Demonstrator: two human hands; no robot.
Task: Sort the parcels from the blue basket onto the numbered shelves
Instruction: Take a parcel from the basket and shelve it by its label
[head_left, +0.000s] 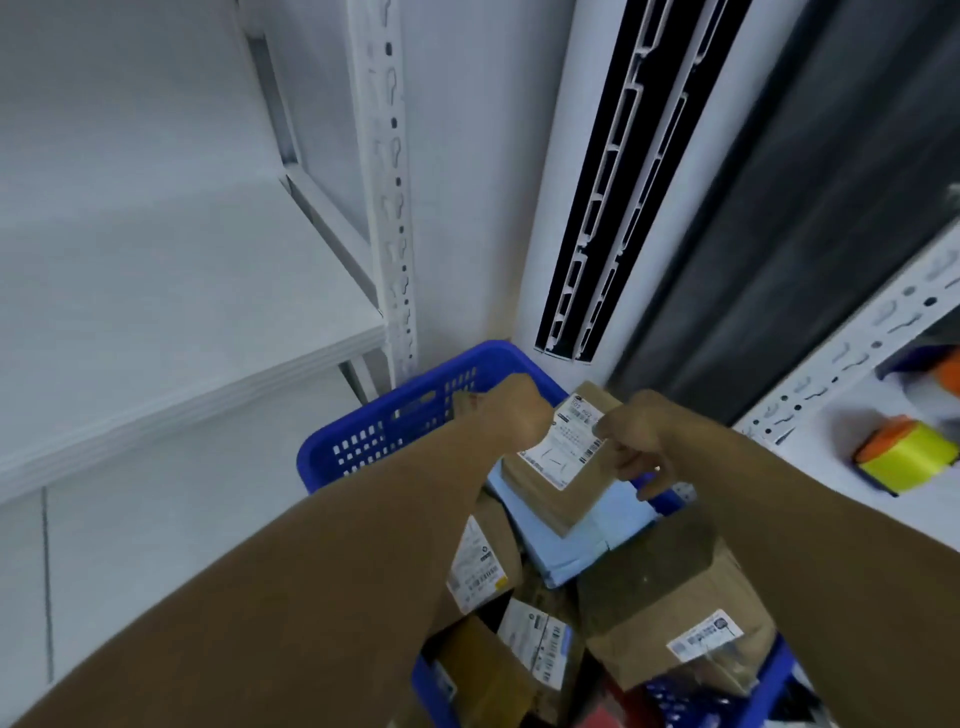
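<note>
Head view: my right hand (636, 447) pinches the brown paper parcel (556, 467) at 3 o'clock; the left hand (511, 415), I cannot tell; a one-sided pinch may slip.

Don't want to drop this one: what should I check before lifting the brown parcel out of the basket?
1. Right hand pinches the brown parcel at its edge: ok.
2. Left hand holds it too: cannot tell, fingers hidden.
3. Nothing lies on it: ok, it tops the blue parcel.
4. Label faces up: ok.
5. Label number legible: cannot tell, blurred.
6. Shelf has room: ok.
</note>
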